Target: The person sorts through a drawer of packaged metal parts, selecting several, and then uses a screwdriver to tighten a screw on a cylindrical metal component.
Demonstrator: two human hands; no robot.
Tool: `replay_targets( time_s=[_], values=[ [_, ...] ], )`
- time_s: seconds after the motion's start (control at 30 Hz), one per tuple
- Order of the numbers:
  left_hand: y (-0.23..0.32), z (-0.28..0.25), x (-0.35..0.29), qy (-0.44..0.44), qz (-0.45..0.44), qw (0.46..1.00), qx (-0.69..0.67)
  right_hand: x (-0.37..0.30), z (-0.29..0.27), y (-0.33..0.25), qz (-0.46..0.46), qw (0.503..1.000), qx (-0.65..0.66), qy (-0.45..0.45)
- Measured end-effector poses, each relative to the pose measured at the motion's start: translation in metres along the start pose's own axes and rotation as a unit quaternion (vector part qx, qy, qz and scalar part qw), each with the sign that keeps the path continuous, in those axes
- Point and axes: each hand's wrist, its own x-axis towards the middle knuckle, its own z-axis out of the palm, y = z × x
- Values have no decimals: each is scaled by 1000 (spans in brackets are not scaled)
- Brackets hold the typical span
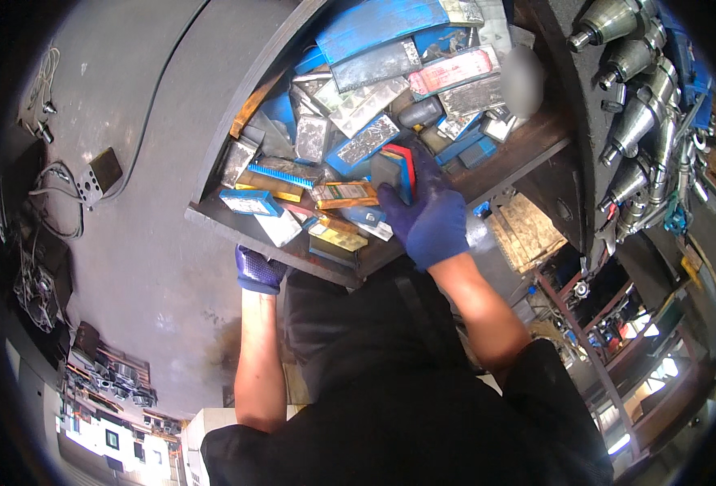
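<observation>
My right hand (432, 212), in a dark blue-purple glove, reaches into a dark metal drawer (273, 253). Its thumb and fingers close around a small flat box (388, 172) with a grey face and red and blue edges. Around it lie small boxes and cases in a loose pile, among them a blue-and-grey case (364, 144), an orange-edged box (344, 194) and a yellow box (338, 236). My left hand (259, 271), gloved and curled, is against the drawer's front edge. That edge partly hides its fingers, so what they grip is unclear.
To the right, several metal tool holders (635, 121) stand in a row beside the drawer. A cardboard piece (526, 233) lies below the drawer's right side. On the grey floor (176, 324) at left are a metal block (101, 174) and a black cable (146, 113).
</observation>
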Motion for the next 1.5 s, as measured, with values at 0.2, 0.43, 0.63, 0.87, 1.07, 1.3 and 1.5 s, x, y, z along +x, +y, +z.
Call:
replay_targets(
  time_s=[0.2,0.43,0.63,0.87,1.07,1.3,1.5],
  values=[
    [2,-12,-5,58,55,952,294,19,-69,-23,148,937,298,107],
    [-3,11,-9,103,146,776,604,63,-97,3,211,797,510,245],
    [1,19,-9,86,155,695,697,51,-90,5,85,905,341,241],
    [-2,14,-7,49,175,643,744,-1,-59,3,-49,952,240,182],
    [-1,12,-5,24,155,708,689,-26,-13,4,159,959,234,-11],
    [-6,9,-1,26,149,823,548,-28,-1,6,198,946,256,3],
    [-5,17,0,-50,37,996,56,-31,2,1,55,992,106,29]
  ],
)
